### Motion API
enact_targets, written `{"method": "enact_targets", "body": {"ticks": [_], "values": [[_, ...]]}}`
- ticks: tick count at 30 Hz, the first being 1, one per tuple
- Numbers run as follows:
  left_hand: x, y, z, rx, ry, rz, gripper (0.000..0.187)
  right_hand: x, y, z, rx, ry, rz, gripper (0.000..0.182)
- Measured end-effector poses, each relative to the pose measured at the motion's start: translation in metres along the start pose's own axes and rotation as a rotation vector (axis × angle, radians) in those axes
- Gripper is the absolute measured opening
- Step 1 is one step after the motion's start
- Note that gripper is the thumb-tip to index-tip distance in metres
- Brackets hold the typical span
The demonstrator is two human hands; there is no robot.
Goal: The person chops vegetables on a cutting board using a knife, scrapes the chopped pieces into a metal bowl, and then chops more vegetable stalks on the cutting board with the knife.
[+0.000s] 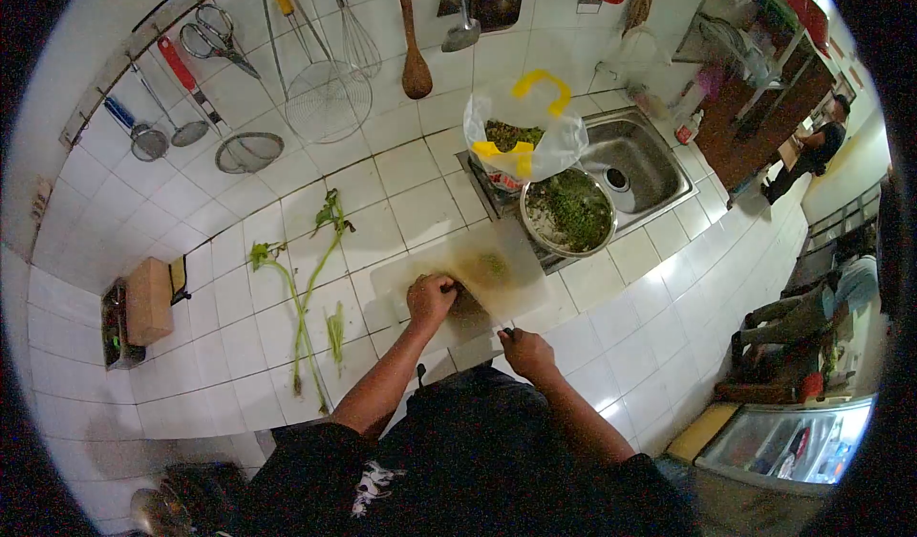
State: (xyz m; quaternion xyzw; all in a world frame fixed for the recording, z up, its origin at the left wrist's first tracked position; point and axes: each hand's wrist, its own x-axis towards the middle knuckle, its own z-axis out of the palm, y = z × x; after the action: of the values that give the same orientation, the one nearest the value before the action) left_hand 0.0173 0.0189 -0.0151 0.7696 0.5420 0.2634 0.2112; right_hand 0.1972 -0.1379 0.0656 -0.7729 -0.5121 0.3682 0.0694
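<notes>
Already the bowl point(569, 212) beside the cutting board point(468, 274) is full of chopped greens, while the left hand point(430, 300) presses closed on the board, the right hand point(525, 351) grips a knife point(482, 319), and long stems point(306, 308) wait beside the board.

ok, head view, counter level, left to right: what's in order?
Wooden box → long green stems → left hand on the cutting board → right hand → metal bowl of chopped greens → sink.

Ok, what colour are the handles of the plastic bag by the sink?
Yellow; the plastic bag handles show best in the head view.
</notes>
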Motion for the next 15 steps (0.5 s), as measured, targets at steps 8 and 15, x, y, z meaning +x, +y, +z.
{"method": "enact_targets", "body": {"ticks": [8, 15], "values": [[-0.002, 0.002, 0.008, 0.004, 0.057, -0.009, 0.015, -0.004, 0.005, -0.003, -0.033, 0.048, 0.004, 0.053], [-0.005, 0.005, 0.005, 0.064, 0.043, 0.003, 0.015, -0.013, 0.001, -0.008, -0.001, 0.019, -0.008, 0.055]]}}
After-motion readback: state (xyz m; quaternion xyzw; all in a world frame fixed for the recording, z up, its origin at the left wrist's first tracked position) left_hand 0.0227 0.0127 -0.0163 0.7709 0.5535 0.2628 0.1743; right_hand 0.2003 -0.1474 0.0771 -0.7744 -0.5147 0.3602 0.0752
